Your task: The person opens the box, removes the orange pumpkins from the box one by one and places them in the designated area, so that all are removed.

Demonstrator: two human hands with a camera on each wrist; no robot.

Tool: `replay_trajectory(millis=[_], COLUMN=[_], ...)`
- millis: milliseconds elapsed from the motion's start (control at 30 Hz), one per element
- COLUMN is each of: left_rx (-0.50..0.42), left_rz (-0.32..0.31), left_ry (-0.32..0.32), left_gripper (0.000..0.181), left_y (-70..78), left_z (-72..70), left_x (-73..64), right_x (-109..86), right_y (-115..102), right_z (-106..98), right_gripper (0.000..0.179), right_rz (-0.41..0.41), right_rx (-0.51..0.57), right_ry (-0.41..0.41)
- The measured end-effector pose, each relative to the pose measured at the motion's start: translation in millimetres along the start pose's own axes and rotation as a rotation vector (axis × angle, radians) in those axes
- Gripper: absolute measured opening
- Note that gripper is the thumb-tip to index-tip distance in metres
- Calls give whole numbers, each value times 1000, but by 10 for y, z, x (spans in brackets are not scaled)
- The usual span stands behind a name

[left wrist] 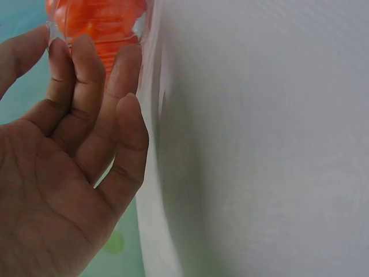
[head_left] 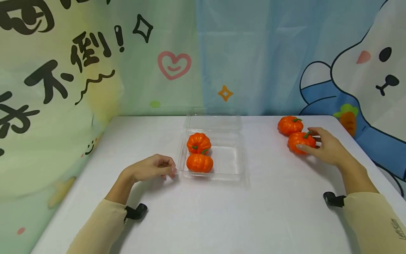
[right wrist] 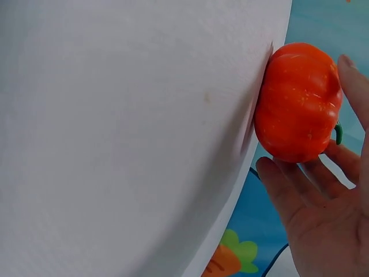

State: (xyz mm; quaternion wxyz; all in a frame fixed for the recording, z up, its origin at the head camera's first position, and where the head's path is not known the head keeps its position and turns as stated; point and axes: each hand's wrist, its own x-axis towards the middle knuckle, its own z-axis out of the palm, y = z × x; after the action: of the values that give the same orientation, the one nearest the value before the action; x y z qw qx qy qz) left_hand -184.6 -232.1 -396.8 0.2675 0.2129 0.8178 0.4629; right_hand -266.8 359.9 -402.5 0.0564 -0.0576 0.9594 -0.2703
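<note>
In the head view, my right hand [head_left: 323, 146] is round a small orange toy pumpkin [head_left: 300, 143] with a green stem, on the table's right side. The right wrist view shows the thumb at one side of this pumpkin [right wrist: 300, 107] and the bent fingers [right wrist: 282, 187] at the other. Behind it, close against it, sits a second pumpkin [head_left: 289, 125]. My left hand [head_left: 153, 167] lies with loosely bent fingers at the left edge of a clear plastic box [head_left: 228, 160], holding nothing. Two more pumpkins, a rear one [head_left: 198, 142] and a front one [head_left: 200, 163], sit in the box's left half.
The box's clear lid [head_left: 213, 122] stands open toward the back. A white cloth covers the table [head_left: 222, 215], and a printed curtain [head_left: 247, 53] hangs right behind its far edge. A black wrist strap [head_left: 136, 211] shows on the left sleeve.
</note>
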Motion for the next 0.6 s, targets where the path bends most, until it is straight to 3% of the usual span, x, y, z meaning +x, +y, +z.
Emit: replay_trajectory(millis=[300, 600], left_rx=[-4, -1], left_rz=[-11, -5], left_ry=[0, 4], left_gripper=[18, 15], left_y=[-24, -25], left_z=[29, 8], left_x=[-3, 12], right_x=[-19, -40], right_y=[-20, -264], right_z=[29, -30], right_gripper=[99, 96], right_rz=[-49, -123], right_rx=[-43, -63], right_ry=[69, 116])
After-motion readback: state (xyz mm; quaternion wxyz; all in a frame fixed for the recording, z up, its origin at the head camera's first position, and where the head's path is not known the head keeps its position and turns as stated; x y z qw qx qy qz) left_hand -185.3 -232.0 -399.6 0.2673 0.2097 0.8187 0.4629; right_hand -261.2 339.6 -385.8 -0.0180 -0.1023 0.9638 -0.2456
